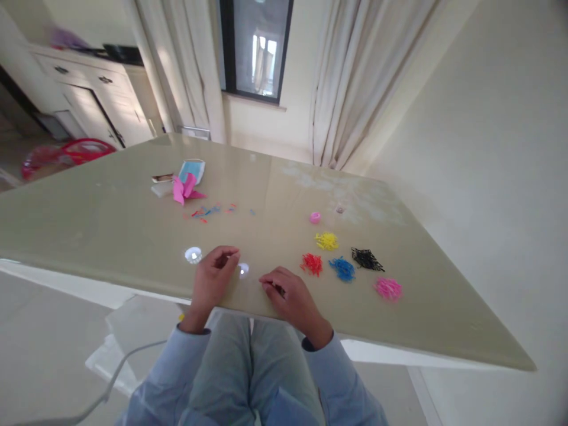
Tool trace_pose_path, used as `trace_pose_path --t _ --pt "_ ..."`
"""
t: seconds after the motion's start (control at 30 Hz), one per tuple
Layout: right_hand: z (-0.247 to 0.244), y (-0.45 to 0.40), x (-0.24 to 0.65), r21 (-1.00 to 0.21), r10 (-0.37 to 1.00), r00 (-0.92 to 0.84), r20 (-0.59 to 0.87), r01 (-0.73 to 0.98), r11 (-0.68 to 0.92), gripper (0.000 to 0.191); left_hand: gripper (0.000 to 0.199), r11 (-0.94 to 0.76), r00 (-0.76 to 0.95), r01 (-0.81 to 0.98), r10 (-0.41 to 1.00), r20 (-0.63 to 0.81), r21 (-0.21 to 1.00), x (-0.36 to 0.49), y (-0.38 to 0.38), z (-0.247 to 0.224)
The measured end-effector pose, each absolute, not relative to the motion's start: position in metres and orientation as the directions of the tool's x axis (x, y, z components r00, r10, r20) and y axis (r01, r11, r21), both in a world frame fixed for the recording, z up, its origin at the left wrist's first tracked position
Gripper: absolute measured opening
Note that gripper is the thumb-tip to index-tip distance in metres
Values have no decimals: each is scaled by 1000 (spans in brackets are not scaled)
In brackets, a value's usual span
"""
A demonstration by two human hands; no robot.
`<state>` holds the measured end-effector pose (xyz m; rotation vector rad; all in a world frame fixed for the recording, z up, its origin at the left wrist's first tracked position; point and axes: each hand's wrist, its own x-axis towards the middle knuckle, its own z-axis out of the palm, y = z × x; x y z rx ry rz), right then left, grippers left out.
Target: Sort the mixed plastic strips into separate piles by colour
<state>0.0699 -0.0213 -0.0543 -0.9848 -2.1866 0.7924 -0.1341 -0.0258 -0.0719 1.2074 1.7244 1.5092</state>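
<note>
My left hand [216,277] rests at the table's front edge, thumb and fingers pinched together. My right hand [290,294] is a short way to the right, its fingertips also pressed together. Anything between the fingers is too small to make out. To the right of my right hand lie small piles of thin, short pieces: a red pile [312,264], a blue pile [342,268], a yellow pile [327,241], a black pile [367,259] and a pink pile [388,289]. Beyond the yellow one sits a small round pink object [315,218].
Loose red and blue bits [206,211] are scattered beyond my left hand. Behind them are a folded pink paper shape [187,188] and a blue face mask [192,171]. Bright round spots, perhaps reflections, show on the glossy table [275,195]. A wall [488,195] stands at right.
</note>
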Motion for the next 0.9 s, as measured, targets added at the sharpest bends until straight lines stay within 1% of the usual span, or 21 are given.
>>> trace_pose_path --t 0.1,0.23,0.3,0.4,0.47,0.53,0.6,0.67,0.73,0.77,0.9 --pt "-57 -16 65 -705 818 -500 282 470 531 17 26 -50 -429 267 888 165 962 -133 -26 -71" --pt "-61 -11 67 -733 834 -462 302 446 513 17 24 -55 -383 221 913 138 974 -137 -22 -68" --pt "-61 -10 70 -737 831 -466 304 438 516 18 25 -51 -294 199 950 109 979 -144 -20 -65" --pt "-61 -10 73 -728 821 -479 311 435 530 21 30 -16 -95 106 995 26 994 -163 -15 -60" --pt "-62 -10 74 -719 812 -484 326 431 546 23 33 8 -47 72 999 -4 997 -180 -9 -59" --pt "-62 -9 74 -709 806 -481 346 428 560 25 31 8 -114 141 993 8 990 -198 1 -58" --pt "-63 -9 73 -701 803 -474 361 430 569 27 25 14 -238 319 969 66 948 -217 12 -55" --pt "-63 -7 72 -694 803 -466 372 435 574 29 22 69 -332 534 934 134 843 -234 24 -50" --pt "-64 -6 72 -689 802 -459 382 437 578 29 23 143 -379 673 909 172 726 -249 34 -45" --pt "-65 -6 72 -686 801 -459 385 438 581 29 25 175 -392 706 903 174 686 -254 38 -42" --pt "-65 -5 73 -673 787 -468 401 433 600 27 34 250 -407 763 902 142 597 -266 50 -39"
